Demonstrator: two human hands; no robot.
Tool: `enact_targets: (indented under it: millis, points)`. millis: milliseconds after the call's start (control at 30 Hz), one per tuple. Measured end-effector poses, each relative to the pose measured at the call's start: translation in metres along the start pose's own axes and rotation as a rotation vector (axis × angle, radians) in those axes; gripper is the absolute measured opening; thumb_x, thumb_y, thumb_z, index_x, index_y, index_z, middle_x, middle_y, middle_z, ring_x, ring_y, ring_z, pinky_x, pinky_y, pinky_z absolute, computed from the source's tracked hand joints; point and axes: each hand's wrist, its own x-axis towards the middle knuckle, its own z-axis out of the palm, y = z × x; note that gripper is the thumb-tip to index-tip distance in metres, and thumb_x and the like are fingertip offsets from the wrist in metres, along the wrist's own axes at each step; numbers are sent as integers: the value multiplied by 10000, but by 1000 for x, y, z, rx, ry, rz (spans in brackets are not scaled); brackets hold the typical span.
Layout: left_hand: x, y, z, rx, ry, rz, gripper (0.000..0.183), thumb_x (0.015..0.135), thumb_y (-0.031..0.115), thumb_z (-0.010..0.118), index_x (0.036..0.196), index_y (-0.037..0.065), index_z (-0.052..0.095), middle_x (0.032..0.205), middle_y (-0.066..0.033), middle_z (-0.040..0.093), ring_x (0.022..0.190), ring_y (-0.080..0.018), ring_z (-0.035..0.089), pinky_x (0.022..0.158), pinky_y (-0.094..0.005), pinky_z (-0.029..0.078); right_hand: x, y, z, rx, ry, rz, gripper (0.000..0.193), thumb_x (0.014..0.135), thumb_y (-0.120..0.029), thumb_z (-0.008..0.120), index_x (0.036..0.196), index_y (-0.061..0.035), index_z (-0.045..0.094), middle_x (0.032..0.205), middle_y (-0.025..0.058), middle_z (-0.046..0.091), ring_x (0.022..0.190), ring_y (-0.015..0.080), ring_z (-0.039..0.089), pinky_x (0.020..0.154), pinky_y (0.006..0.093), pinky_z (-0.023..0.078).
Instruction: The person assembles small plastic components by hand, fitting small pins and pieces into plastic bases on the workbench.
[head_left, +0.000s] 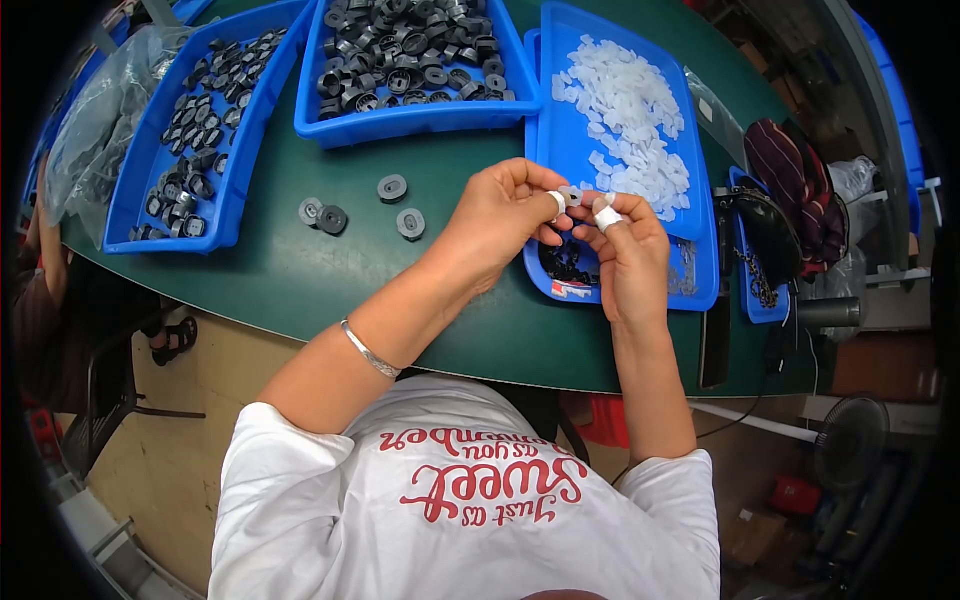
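Observation:
My left hand (500, 208) and my right hand (632, 245) meet above the near part of a blue tray. Between their fingertips is a small translucent whitish plastic piece (573, 194), partly covered by the fingers. White tape wraps both thumbs. Just beyond my right hand, a pile of white translucent plastic pieces (630, 115) lies in an upper blue tray (560, 135). Under my hands, small black parts (562, 262) fill the left of the lower blue tray (640, 297). Several grey oval plastic parts (392, 188) rest on the green table, left of my left hand.
A blue bin (420, 122) of dark round parts stands at the back, with another blue bin (232, 190) of similar parts farther left. At right are a small blue tray (765, 308) with a chain, a dark patterned cloth (785, 185) and a fan (852, 440). Someone sits at far left.

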Motion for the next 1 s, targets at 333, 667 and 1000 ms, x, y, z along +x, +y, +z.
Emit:
enact_targets:
  millis: [333,667,1000]
  points:
    - [0,-1,-1,37,9,56,164,855,9,565,1011,-41,568,872,-87,630,726,-115,616,587,-210,510,-5,-10,0,-345,-125,-164,239,897,-22,564,1129,33,539,943,82,606,846,99,577,722,248,522]
    - [-3,-2,3,122,-47,46,174,842,-22,562,1013,-45,583,876,-82,625,711,-104,615,587,-208,512,-1,-25,-7,-395,-174,-61,293,856,32,586,1130,32,482,912,87,601,793,98,589,708,226,510]
    - [-7,-1,3,346,-89,128,333,846,-34,546,1179,-28,565,919,-86,648,728,-89,617,634,-203,510,-1,-28,-10,-475,-160,-75,323,818,89,551,1130,42,486,888,102,611,774,108,606,689,224,508]
